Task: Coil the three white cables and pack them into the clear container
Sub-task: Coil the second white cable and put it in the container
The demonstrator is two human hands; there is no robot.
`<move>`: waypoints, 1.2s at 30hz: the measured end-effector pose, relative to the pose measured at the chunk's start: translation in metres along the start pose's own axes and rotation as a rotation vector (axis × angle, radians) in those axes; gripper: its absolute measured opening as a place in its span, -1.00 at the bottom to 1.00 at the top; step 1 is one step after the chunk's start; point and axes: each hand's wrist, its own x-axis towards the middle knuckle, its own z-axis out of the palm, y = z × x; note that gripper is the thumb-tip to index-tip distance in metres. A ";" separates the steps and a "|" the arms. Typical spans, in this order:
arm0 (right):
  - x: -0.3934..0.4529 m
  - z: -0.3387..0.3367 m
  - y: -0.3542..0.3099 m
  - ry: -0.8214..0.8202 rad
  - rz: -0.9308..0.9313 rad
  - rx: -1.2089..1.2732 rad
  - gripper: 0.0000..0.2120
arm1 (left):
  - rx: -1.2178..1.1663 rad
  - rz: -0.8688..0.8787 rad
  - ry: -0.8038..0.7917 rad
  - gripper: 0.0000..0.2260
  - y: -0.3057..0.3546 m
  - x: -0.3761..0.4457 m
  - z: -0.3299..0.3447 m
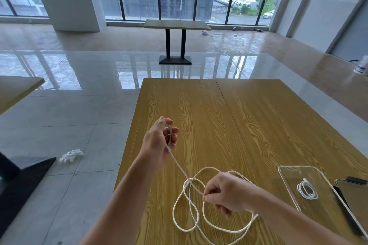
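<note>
Long loose white cable (pixel 196 215) is being held above the near-left part of the yellow wood-grain table (pixel 199 115): pinched by right hand (pixel 225 193), wrapped round curled fingers of left hand (pixel 159 139) near the table's left edge. Far tabletop is being left open. Small coiled white cable (pixel 307 190) is lying in the clear rectangular container (pixel 286 173) at the right edge. No legible writing is being shown

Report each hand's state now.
Left hand: holding one end of the white cable.
Right hand: pinching the same cable.
</note>
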 end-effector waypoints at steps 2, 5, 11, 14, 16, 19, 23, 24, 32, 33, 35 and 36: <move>0.005 -0.006 0.000 0.103 0.030 -0.076 -0.84 | 0.109 -0.003 -0.074 -0.71 -0.005 -0.004 0.000; 0.011 -0.016 -0.002 0.262 0.055 -0.031 -0.83 | 0.231 0.012 -0.158 -0.70 -0.011 -0.008 -0.001; 0.007 -0.032 -0.018 0.424 0.003 0.355 -0.87 | 0.327 0.030 -0.202 -0.69 -0.021 -0.008 -0.005; 0.002 -0.033 -0.027 0.381 -0.076 0.511 -0.86 | 0.342 0.002 -0.199 -0.70 -0.032 -0.007 -0.010; 0.002 -0.031 -0.031 0.338 -0.130 0.593 -0.85 | 0.315 -0.020 -0.196 -0.70 -0.039 -0.007 -0.012; 0.004 -0.026 -0.035 0.270 -0.197 0.678 -0.86 | 0.282 -0.046 -0.190 -0.70 -0.046 -0.010 -0.013; 0.008 -0.021 -0.039 0.200 -0.248 0.798 -0.84 | 0.277 -0.042 -0.208 -0.70 -0.050 -0.012 -0.012; 0.008 -0.020 -0.040 0.194 -0.260 0.817 -0.82 | 0.280 -0.031 -0.219 -0.70 -0.050 -0.013 -0.011; 0.012 0.000 -0.045 0.296 -0.315 0.823 -0.88 | 0.193 0.037 -0.296 -0.61 -0.053 -0.022 0.005; 0.012 0.002 -0.045 0.327 -0.306 0.823 -0.93 | 0.178 0.038 -0.296 -0.57 -0.053 -0.022 0.007; 0.015 0.005 -0.045 0.362 -0.291 0.808 -0.93 | 0.166 0.038 -0.298 -0.54 -0.054 -0.022 0.007; 0.015 0.006 -0.045 0.370 -0.288 0.793 -0.91 | 0.180 0.045 -0.301 -0.54 -0.054 -0.022 0.007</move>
